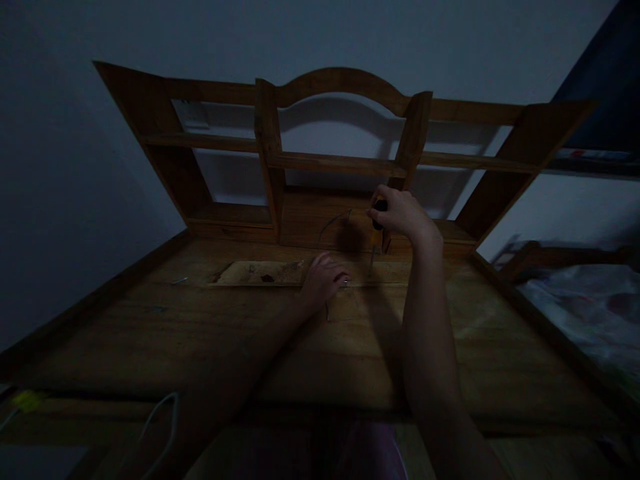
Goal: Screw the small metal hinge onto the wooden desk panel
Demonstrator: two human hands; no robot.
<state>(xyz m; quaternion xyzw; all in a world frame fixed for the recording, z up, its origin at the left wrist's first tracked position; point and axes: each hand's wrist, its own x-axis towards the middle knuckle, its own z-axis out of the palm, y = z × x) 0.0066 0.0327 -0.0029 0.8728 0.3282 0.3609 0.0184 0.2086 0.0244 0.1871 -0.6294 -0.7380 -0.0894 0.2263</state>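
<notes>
My right hand [403,210] is closed round the black and yellow handle of a screwdriver [379,220]. Its thin shaft points down, with the tip near a pale wooden strip [255,272] lying across the desktop. To the left of that tip, my left hand [323,280] bends its fingers over the strip and holds it against the desk. A small shiny metal piece [345,283] shows beside my left thumb; whether the fingers touch it is too dark to tell. The strip's face is rough and stained, with a dark hole in it.
The wooden desktop [280,360] carries an upright shelf unit [340,162] along its back, against the wall. A thin metal piece, perhaps a screw or nail [179,281], lies at the left. A pale cable [173,417] loops at the front edge. Plastic-covered items [585,307] are at the right.
</notes>
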